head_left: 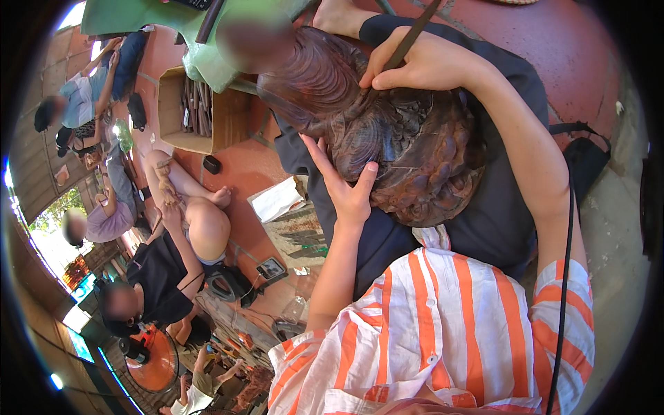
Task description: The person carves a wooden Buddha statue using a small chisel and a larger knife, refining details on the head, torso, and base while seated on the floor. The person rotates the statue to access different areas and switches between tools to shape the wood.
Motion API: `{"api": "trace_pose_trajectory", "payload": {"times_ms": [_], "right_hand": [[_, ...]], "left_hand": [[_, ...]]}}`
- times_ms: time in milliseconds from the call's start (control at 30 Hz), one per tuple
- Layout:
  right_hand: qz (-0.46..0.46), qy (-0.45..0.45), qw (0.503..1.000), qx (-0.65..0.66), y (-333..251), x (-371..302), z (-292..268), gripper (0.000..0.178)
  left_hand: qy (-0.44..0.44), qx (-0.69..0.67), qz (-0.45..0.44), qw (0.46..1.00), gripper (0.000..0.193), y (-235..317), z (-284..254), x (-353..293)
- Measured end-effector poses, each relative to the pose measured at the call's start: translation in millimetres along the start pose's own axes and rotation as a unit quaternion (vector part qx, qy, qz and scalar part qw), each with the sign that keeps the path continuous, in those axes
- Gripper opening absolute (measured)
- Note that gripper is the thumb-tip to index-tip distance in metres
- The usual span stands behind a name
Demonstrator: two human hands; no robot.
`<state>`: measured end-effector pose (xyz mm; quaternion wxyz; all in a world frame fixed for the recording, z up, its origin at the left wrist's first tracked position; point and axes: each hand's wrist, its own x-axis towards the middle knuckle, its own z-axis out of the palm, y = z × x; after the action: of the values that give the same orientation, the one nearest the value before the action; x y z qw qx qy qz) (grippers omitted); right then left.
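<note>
A dark brown carved wooden statue (pixel 408 149), with flowing folds and knotted relief, lies across my lap on dark trousers. My right hand (pixel 432 62) is closed around a long, thin, dark stick-like tool (pixel 417 31). Its lower end points down at the carved folds; the fingers hide the very tip. My left hand (pixel 349 197) rests against the statue's near left side, with thumb and forefinger spread apart. The other fingers of that hand are partly hidden. At its top left, the statue's end is blurred.
A green plastic chair (pixel 187 28) stands beyond the statue. An open cardboard box (pixel 232 121) with several dark sticks is at left, near a white sheet (pixel 277 200) and a phone-like device (pixel 270 268). Another person (pixel 162 270) sits left holding a small carved figure (pixel 166 183).
</note>
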<state>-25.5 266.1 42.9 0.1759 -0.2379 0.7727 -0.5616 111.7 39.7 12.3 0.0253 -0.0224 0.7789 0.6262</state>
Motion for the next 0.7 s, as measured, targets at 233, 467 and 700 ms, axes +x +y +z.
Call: {"api": "trace_pose_trajectory", "payload": {"times_ms": [233, 467, 700], "right_hand": [[-0.093, 0.076, 0.993, 0.005, 18.1, -22.9, 5.0, 0.014], [-0.081, 0.039, 0.996, -0.013, 7.3, -16.1, 13.2, 0.019], [-0.046, 0.024, 0.998, 0.025, 12.8, -13.8, 4.5, 0.016]], "left_hand": [[0.02, 0.019, 0.02, 0.999, 0.105, -1.2, 1.5, -1.7], [0.006, 0.01, 0.014, 1.0, 0.109, -4.0, -1.0, -1.0], [-0.001, -0.001, 0.0, 1.0, 0.112, 0.6, -0.7, -0.8]]}}
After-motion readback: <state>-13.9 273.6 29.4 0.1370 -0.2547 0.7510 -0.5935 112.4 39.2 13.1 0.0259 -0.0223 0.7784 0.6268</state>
